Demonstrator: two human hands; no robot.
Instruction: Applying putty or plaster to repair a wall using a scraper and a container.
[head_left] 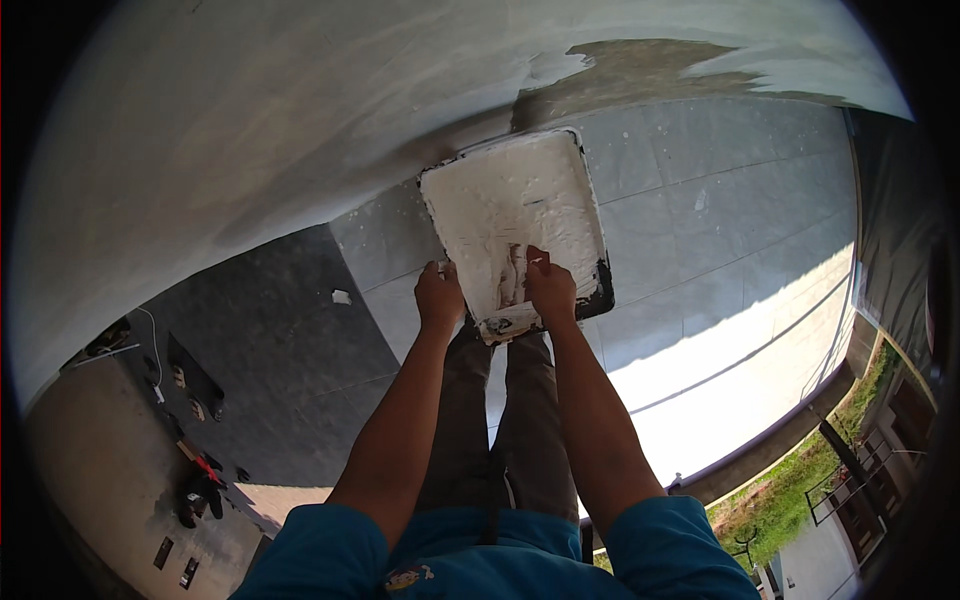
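Observation:
A black-rimmed rectangular tray [603,290], thickly coated with white paste [520,190], is in front of my legs below the wall. My left hand [438,297] is closed at the tray's near left edge, fingers curled and partly hidden. Over the near part of the tray, my right hand [551,288] is closed around a narrow, flat tool [513,275] smeared with white, like a scraper; its handle is hidden in my fingers. White paste is caked along the tray's near edge.
Ahead stands a pale wall [300,120] with a darker uncoated patch [640,75]. Grey tiles [700,215] cover the floor, with a dark floor area [270,350] at left holding a white scrap [341,297]. A white cable [156,350] lies farther left. Sunlit floor and grass [775,500] are at right.

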